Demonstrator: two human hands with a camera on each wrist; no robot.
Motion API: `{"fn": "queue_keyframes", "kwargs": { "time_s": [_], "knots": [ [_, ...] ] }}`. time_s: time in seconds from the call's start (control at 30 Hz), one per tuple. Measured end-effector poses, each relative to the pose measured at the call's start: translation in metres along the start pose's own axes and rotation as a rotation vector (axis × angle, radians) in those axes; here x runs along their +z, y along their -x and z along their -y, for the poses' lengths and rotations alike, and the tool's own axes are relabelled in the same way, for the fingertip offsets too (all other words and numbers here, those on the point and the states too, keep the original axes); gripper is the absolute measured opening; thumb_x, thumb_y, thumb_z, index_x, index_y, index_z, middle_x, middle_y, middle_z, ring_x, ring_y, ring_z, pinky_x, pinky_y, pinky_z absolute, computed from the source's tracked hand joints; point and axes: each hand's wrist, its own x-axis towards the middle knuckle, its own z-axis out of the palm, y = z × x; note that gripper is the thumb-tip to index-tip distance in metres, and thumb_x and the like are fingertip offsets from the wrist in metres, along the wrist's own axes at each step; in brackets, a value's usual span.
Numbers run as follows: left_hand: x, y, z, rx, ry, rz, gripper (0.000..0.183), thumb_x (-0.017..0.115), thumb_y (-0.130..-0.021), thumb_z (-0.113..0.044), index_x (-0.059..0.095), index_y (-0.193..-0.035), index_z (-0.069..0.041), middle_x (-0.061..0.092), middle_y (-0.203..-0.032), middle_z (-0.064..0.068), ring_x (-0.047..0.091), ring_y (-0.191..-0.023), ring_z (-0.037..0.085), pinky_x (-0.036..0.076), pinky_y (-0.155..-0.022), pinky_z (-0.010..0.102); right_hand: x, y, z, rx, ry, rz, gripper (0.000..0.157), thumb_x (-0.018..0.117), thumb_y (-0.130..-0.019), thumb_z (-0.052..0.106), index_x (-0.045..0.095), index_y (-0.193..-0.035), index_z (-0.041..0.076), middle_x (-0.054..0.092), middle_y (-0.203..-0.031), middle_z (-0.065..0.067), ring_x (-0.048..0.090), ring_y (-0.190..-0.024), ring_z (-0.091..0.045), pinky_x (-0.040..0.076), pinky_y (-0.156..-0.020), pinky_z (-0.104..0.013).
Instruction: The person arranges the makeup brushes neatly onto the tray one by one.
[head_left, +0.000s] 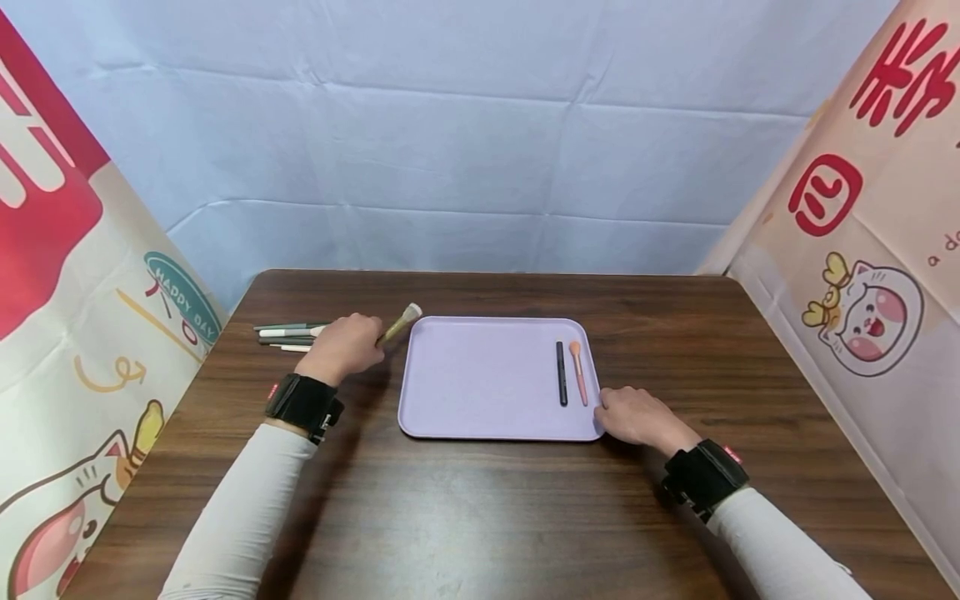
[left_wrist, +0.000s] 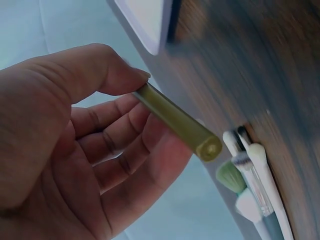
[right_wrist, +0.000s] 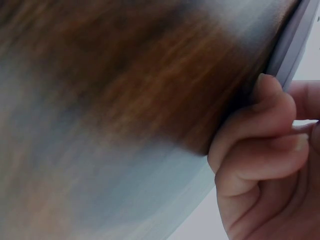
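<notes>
My left hand (head_left: 343, 348) pinches a makeup brush (head_left: 401, 323) with an olive-gold handle and pale bristles, held beyond the left side of a lilac tray (head_left: 480, 379). In the left wrist view, the thumb and fingers grip the handle (left_wrist: 180, 122), its end pointing toward the camera. At the tray's lower right corner, my right hand (head_left: 637, 417) holds the rim with curled fingers; the right wrist view shows them at the tray edge (right_wrist: 290, 55). On the tray's right side lie a slim black brush or pen (head_left: 562, 375) and a pink makeup brush (head_left: 578, 373), side by side.
Several more makeup brushes (head_left: 288, 333) lie bunched on the table left of my left hand, partly hidden by it. The brown wood table (head_left: 465, 500) runs back to a pale blue cloth (head_left: 450, 150). Printed cloths hang at both sides.
</notes>
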Motion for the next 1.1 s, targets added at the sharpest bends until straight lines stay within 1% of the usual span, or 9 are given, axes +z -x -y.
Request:
{"fn": "queue_keyframes", "kwargs": {
  "time_s": [0.17,0.4,0.57,0.7,0.9,1.1],
  "knots": [
    [0.002,-0.004,-0.008,-0.018,-0.026,-0.007,0.009,0.068,-0.087,-0.012,0.060,-0.084,-0.008,0.061,-0.074,0.007,0.059,-0.064,0.026,0.048,-0.061,0.044,0.000,0.000,0.000,0.003,-0.003,0.003,0.018,0.052,-0.096,0.017,0.063,-0.089,0.004,0.053,-0.071,-0.005,0.051,-0.063,-0.019,0.037,-0.057,-0.032],
    [0.003,-0.008,-0.020,-0.054,0.016,0.020,0.009,0.065,-0.088,-0.012,0.060,-0.083,-0.007,0.060,-0.075,0.008,0.057,-0.064,0.025,0.045,-0.056,0.041,0.000,0.001,0.002,0.006,-0.002,0.002,0.020,0.052,-0.098,0.017,0.065,-0.094,0.002,0.054,-0.073,-0.004,0.051,-0.064,-0.019,0.038,-0.058,-0.032],
    [0.003,-0.010,-0.029,-0.061,0.016,0.020,0.011,0.062,-0.091,-0.012,0.058,-0.082,-0.007,0.058,-0.074,0.009,0.054,-0.065,0.025,0.044,-0.059,0.041,-0.001,0.001,0.001,0.008,-0.006,0.003,0.020,0.052,-0.098,0.017,0.065,-0.095,0.002,0.054,-0.073,-0.005,0.051,-0.064,-0.019,0.038,-0.058,-0.032],
    [0.002,-0.012,-0.037,-0.063,0.022,0.019,0.013,0.061,-0.093,-0.014,0.058,-0.083,-0.007,0.058,-0.075,0.010,0.056,-0.068,0.026,0.046,-0.062,0.042,-0.001,0.000,0.001,0.008,-0.006,0.005,0.020,0.052,-0.098,0.017,0.065,-0.095,0.002,0.054,-0.073,-0.005,0.051,-0.064,-0.019,0.038,-0.058,-0.032],
    [0.005,-0.018,-0.047,-0.082,0.029,0.015,0.010,0.062,-0.092,-0.015,0.062,-0.087,-0.006,0.061,-0.080,0.011,0.060,-0.071,0.027,0.049,-0.063,0.043,-0.001,0.001,0.001,0.008,-0.005,0.003,0.021,0.052,-0.098,0.017,0.065,-0.095,0.002,0.054,-0.073,-0.005,0.051,-0.064,-0.019,0.038,-0.058,-0.032],
    [0.007,-0.022,-0.060,-0.092,0.049,0.009,0.015,0.060,-0.090,-0.012,0.059,-0.076,-0.008,0.061,-0.077,0.010,0.058,-0.068,0.025,0.047,-0.059,0.040,-0.001,0.001,0.002,0.006,-0.008,0.006,0.022,0.052,-0.098,0.018,0.066,-0.097,0.001,0.054,-0.073,-0.005,0.052,-0.064,-0.019,0.038,-0.058,-0.032]
  ]
}}
